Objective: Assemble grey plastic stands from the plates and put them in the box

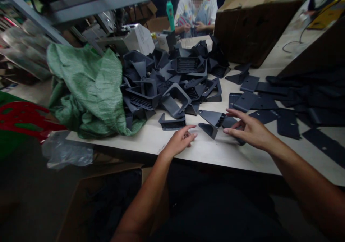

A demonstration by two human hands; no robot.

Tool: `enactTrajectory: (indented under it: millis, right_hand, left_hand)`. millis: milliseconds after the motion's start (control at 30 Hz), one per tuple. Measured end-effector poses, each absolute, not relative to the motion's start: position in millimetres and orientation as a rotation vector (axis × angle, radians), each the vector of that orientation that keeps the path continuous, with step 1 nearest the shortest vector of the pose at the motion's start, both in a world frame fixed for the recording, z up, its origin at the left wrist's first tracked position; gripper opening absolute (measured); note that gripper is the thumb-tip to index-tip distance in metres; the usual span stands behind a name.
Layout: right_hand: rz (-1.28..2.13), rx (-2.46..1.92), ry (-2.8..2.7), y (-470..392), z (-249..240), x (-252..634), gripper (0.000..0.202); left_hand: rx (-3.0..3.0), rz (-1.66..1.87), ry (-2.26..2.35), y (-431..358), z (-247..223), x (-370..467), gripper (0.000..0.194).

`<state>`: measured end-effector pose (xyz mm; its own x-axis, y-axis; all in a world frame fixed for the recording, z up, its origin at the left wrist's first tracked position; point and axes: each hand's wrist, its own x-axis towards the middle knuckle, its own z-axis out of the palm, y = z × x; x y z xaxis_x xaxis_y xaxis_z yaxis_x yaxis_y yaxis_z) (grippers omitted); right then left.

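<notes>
My left hand (180, 140) hovers over the table's front edge, thumb and forefinger apart, the other fingers curled, with nothing in it. Just right of it lies a dark grey triangular-sided plastic bracket (211, 118) on the pale tabletop. My right hand (250, 129) is at that bracket's right end, its thumb and fingers spread apart. A dark piece lies partly hidden behind those fingers; whether they touch it I cannot tell. Beyond my left hand stands another bracket (172, 122), in front of a big heap of similar frame-shaped brackets (176, 100).
Flat dark plates (288, 122) lie scattered at the right. A green woven sack (88, 87) slumps at the heap's left. A large cardboard box (242, 30) stands behind, near a seated person (198, 12). Below the table is an open carton (78, 202); a red plastic chair (24, 118) is at left.
</notes>
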<state>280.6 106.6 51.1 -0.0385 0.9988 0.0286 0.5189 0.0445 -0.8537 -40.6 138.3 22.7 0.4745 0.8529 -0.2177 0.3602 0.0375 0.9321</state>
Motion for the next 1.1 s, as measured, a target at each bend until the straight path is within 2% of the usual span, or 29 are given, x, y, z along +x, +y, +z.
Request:
enactTrajectory:
  millis: [133, 500, 600, 733, 833, 900, 1000, 1100]
  right_hand:
    - [0.939, -1.484, -1.577, 112.1, 40.2, 275.9, 0.083]
    - [1.153, -1.405, -1.405, 113.9, 34.6, 263.6, 0.070]
    - [1.180, -1.359, -1.334, 117.9, 25.5, 259.4, 0.061]
    - [1.299, -1.227, -1.175, 119.7, 24.5, 248.8, 0.037]
    - [1.295, -1.197, -1.131, 113.3, 29.8, 235.4, 0.036]
    - [1.342, -1.148, -1.116, 106.9, 34.1, 226.7, 0.038]
    - [1.459, -1.060, -1.214, 100.4, 40.8, 226.9, 0.040]
    - [1.167, -1.148, -1.518, 102.2, 43.9, 253.4, 0.043]
  left_hand:
    - [1.718, 0.435, 1.260, 145.1, 27.6, -42.5, 0.076]
    - [1.664, 0.481, 1.700, 115.6, 36.6, -73.7, 0.078]
    - [1.694, 0.518, 1.669, 104.2, 40.0, -67.1, 0.079]
    - [1.821, 0.396, 1.554, 97.0, 60.7, -47.8, 0.081]
    - [1.929, 0.301, 1.336, 94.5, 80.1, -24.2, 0.082]
    - [1.965, 0.316, 1.206, 94.5, 86.0, -7.2, 0.069]
    - [1.910, 0.435, 1.201, 97.3, 79.9, 9.5, 0.038]
    - [1.690, 0.638, 1.282, 99.3, 65.6, 10.2, 0.032]
